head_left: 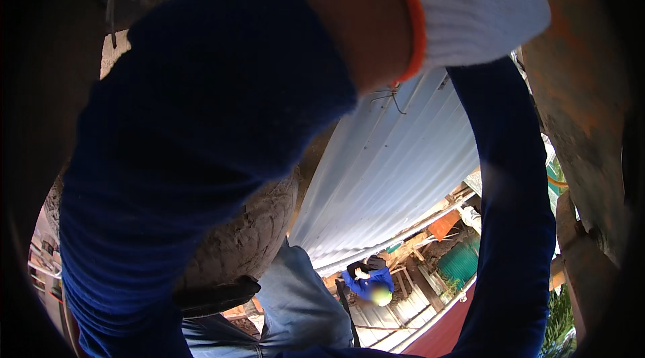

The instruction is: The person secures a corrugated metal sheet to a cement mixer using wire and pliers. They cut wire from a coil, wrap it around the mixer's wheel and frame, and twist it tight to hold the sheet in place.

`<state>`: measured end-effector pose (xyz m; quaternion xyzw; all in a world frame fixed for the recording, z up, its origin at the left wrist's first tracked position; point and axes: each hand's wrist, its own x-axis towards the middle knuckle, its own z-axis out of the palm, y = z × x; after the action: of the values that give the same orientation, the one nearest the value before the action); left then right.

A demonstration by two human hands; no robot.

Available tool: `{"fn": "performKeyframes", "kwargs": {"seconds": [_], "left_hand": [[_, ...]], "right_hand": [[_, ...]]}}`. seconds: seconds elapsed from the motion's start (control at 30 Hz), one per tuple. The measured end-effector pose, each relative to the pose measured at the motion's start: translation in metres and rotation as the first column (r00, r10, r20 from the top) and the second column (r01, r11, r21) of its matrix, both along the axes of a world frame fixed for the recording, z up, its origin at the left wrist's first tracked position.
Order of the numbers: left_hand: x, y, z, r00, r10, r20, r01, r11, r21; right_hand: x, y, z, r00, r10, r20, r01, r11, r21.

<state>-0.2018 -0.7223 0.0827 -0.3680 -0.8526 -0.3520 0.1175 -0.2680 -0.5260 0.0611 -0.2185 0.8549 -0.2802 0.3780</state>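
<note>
My left arm, in a dark blue sleeve [195,103], rises across the left side and bends over to the upper right. A white knit glove with an orange cuff covers my left hand [480,9]. Only its back shows; the fingers are out of sight, so what it holds, if anything, cannot be seen. The right sleeve [514,203] climbs along the right side and passes behind that glove, which hides my right hand. Beneath the left wrist, a thin bent wire [398,99] sticks out in front of a pale corrugated metal sheet [390,163].
A rough rounded grey-brown log-like piece [245,240] lies by my jeans [295,297], with a dark strap-like piece [218,296] against it. A rusty brown beam [578,82] runs down the right. Far below, a person in blue [369,284] wears a yellow-green helmet, near green corrugated sheeting [460,262].
</note>
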Motion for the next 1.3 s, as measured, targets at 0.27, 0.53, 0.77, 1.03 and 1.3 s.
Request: {"fn": "performKeyframes", "kwargs": {"seconds": [0.27, 0.53, 0.77, 1.03, 1.3], "left_hand": [[0.008, -0.005, -0.002, 0.998, -0.021, 0.051, 0.024, 0.999, -0.039], [0.013, -0.014, -0.008, 0.995, -0.009, 0.096, 0.013, 0.999, -0.046], [0.008, -0.005, -0.063, 0.998, 0.031, 0.061, -0.041, 0.985, 0.166], [0.007, -0.024, -0.063, 0.992, -0.022, 0.121, 0.02, 1.0, 0.02], [0.022, -0.014, -0.04, 0.867, 0.498, 0.024, -0.48, 0.847, -0.229]], "right_hand": [[-0.007, -0.011, -0.016, 0.997, 0.052, 0.052, -0.05, 0.998, -0.044], [-0.014, -0.024, -0.016, 0.991, 0.094, 0.097, -0.087, 0.993, -0.075], [0.012, 0.025, 0.029, 0.993, -0.068, -0.093, 0.065, 0.997, -0.037], [0.089, 0.013, 0.056, 0.881, -0.282, -0.38, 0.27, 0.959, -0.085], [0.118, -0.03, 0.086, 0.773, -0.196, -0.603, 0.247, 0.969, 0.002]]}}
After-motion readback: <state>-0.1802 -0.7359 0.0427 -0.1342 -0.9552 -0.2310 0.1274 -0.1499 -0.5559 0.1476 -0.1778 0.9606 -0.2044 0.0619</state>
